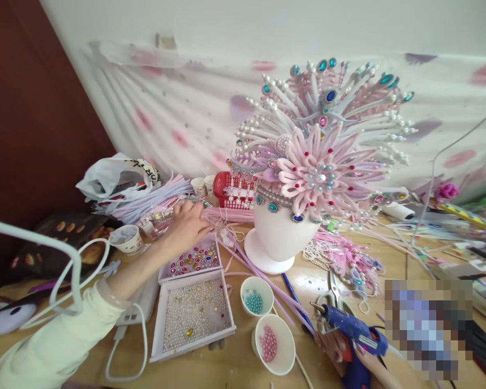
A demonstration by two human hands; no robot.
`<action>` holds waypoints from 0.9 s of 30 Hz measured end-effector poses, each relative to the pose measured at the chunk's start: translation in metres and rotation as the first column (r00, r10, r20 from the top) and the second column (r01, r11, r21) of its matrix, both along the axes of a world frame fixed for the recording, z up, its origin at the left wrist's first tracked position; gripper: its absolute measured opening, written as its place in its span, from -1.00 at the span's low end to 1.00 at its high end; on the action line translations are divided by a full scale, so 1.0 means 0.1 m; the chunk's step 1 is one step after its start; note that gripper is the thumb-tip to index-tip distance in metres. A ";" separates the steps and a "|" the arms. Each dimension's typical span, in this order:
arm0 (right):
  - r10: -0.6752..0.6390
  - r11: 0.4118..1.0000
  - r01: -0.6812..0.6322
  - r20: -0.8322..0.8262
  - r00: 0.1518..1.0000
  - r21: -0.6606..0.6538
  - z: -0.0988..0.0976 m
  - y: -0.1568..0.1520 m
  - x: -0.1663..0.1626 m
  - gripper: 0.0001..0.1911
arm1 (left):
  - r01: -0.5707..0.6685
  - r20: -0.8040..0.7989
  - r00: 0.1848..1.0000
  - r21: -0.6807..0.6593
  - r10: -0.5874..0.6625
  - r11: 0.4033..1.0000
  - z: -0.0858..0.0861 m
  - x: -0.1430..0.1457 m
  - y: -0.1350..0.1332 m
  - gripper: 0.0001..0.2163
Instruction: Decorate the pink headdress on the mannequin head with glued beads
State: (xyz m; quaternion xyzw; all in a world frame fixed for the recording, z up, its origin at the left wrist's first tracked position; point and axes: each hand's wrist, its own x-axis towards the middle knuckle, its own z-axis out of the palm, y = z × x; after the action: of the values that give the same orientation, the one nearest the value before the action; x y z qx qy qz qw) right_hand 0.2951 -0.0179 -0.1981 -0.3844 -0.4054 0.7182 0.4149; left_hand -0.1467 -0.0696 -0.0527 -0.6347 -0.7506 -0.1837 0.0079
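My left hand (189,220) reaches over the far end of a tray of pink gems (196,262), beside small packets and pale stems. Its fingers are bent and look closed, but the tips and anything between them are hidden. At the lower right, my right hand (332,346) is wrapped around a blue hot glue gun (354,327), its nozzle pointing left. Between the hands stands a white mannequin head (281,232) wearing a large headdress (324,162) of pink and white petals, pearls and blue gems. Scissors (334,289) lie just behind the glue gun.
A white box of small pearls (230,329) sits in front. Near it are a cup of teal beads (243,286) and a cup of pink beads (289,351). A red basket (222,189) stands behind. A white cable (146,346) runs at left; pink trims (348,256) lie at right.
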 end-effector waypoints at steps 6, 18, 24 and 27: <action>0.019 0.999 -0.018 -0.016 1.000 0.043 0.25 -0.04 -0.20 -0.64 | 0.318 -0.030 0.944 -0.183 -0.329 0.930 0.05 -0.02 0.11 -0.61; 0.165 0.983 -0.155 -0.112 0.980 0.094 0.37 -0.06 -0.36 -0.63 | 0.477 0.124 0.876 -0.360 -0.466 0.802 -0.15 -0.19 0.49 -0.53; 0.164 0.982 -0.150 -0.120 0.979 0.115 0.26 -0.04 -0.31 -0.65 | 0.552 0.154 0.829 -0.381 -0.538 0.741 -0.32 -0.19 0.75 -0.73; 0.169 0.980 -0.154 -0.117 0.979 0.129 0.25 -0.03 -0.30 -0.64 | 0.622 0.181 0.775 -0.387 -0.605 0.681 -0.37 -0.16 0.79 -0.79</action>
State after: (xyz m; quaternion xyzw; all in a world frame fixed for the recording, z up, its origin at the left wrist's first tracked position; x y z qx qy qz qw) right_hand 0.2651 -0.0212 -0.1730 -0.2783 -0.4501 0.7471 0.4023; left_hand -0.1629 0.0093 -0.0899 -0.8312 -0.5156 -0.0193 -0.2069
